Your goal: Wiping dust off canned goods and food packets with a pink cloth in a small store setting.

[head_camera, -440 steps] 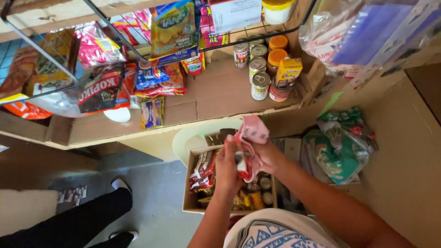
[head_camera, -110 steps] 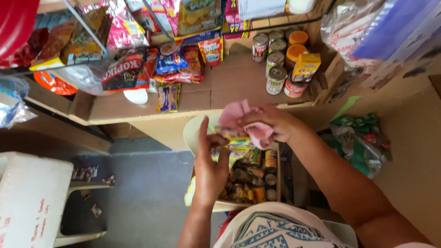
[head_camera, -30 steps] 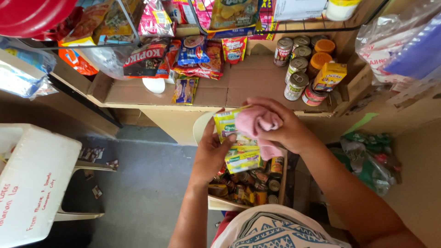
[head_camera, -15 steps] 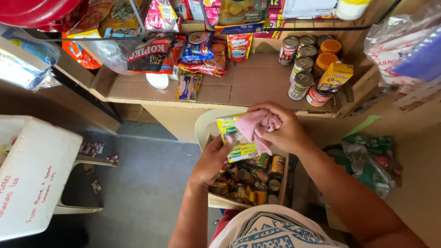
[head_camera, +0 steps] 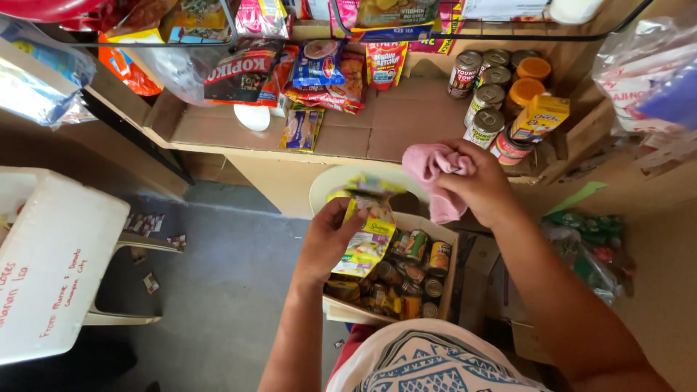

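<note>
Pouch (head_camera: 367, 232), yellow and green, is sitting at the centre of the frame, pinched along its left edge by the left hand (head_camera: 327, 243), above a cardboard box (head_camera: 450, 254) of cans. Its long axis is running from upper left to lower right, top end pointing toward the shelf (head_camera: 392, 127). The right hand (head_camera: 479, 189), just right of it, is clenching a pink cloth (head_camera: 435, 174). Grey floor (head_camera: 218, 290) is lying open at lower left; a white chair (head_camera: 51, 268) is standing at the left edge.
</note>
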